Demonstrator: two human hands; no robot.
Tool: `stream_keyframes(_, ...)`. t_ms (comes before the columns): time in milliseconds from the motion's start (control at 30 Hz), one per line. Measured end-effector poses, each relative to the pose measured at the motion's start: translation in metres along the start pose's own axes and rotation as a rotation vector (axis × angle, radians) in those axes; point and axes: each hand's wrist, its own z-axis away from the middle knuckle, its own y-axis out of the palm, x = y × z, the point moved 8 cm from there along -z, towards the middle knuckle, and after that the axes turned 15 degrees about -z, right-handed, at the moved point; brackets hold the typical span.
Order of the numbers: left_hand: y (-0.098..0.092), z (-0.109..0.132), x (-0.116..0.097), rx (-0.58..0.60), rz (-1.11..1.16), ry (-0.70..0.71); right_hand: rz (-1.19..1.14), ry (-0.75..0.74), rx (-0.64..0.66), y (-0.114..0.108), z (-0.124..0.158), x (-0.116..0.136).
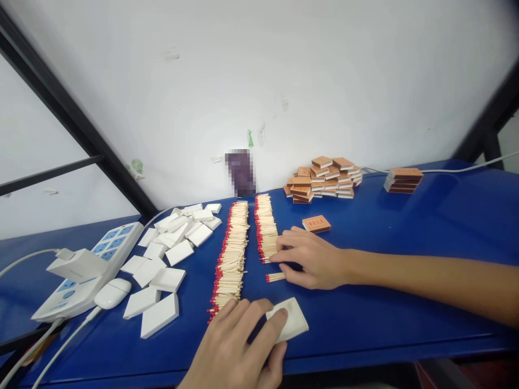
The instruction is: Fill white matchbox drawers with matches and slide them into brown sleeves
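Near the table's front edge my left hand (237, 343) has its fingers curled, with the index finger on a white matchbox tray (295, 321) and the thumb at its near side. My right hand (310, 259) is at the near end of the right-hand row of red-tipped matches (265, 224), fingertips bent down on them. A few separate matches (275, 277) stick out from beneath its thumb, heads pointing left. Alongside runs a longer row of matches (233, 248), its near end partly behind my left hand. An orange matchbox (317, 223) lies just beyond my right hand.
Many white trays (179, 252) are heaped on the left, beside a power strip (121, 243) with a plugged-in charger (79, 266) and a white earphone case (112, 293). Orange matchboxes (324, 178) are piled by the wall, with a small stack (403, 180) farther right on the blue table (389, 319).
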Motion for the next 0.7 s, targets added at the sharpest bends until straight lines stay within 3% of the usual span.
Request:
stream_keyframes(333,-0.001,0.001,-0.002,-0.013,-0.002,0.003,-0.024,-0.038,-0.036,0.0,0.0,-0.001)
stream_keyframes(700,0.001,0.002,0.0,0.003,0.004,0.004,-0.082,-0.199,-0.071,-0.003,0.003,0.012)
